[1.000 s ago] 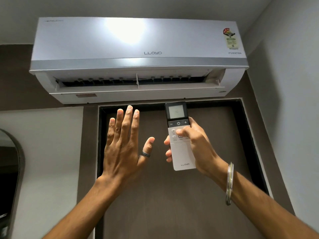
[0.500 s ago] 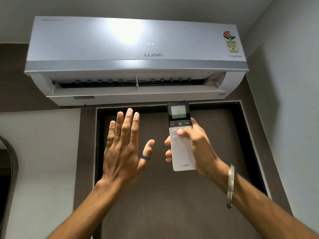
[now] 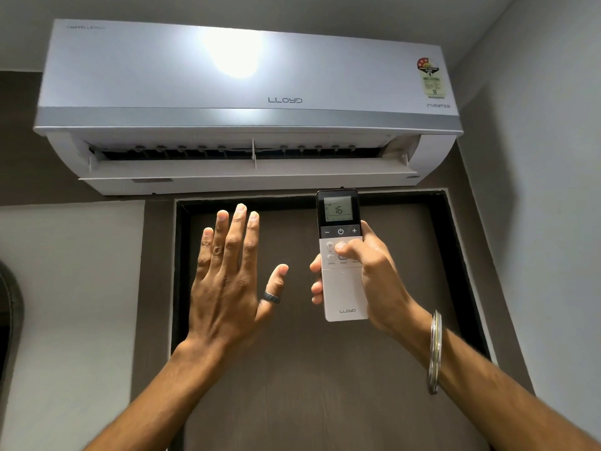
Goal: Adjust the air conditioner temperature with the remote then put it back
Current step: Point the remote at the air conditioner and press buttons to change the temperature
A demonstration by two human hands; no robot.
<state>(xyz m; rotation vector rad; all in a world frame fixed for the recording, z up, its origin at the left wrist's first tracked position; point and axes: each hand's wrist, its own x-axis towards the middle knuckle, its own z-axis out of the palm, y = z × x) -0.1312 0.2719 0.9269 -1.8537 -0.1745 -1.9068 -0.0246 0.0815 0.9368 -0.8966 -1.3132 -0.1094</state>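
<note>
**Remote held up beneath the wall unit**

While the remote [image 3: 342, 255] is gripped upright in the right hand [image 3: 374, 275], its dark upper end is pointed toward the air conditioner [image 3: 247, 105] mounted high on the wall. The remote is wrapped by the right fingers [image 3: 316, 281] from behind, with their tips showing at its left edge, and the thumb is laid across the small buttons on the pale lower body, just below the dark strip marked with minus, power and plus. The number 16 is shown on the small lit screen. The name LLOYD is printed near the remote's lower end and also on the front panel of the air conditioner, whose bottom flap is seen swung open. A metal bangle [image 3: 435, 351] is worn on the right wrist.

The left hand [image 3: 227, 288] is raised just beside the remote, apart from it, with its back turned to the camera; its fingers are held straight and slightly spread, nothing being grasped. A dark ring [image 3: 272, 298] is worn on the left thumb. Behind both hands a brown door [image 3: 309, 385] is framed in black, directly below the unit.
</note>
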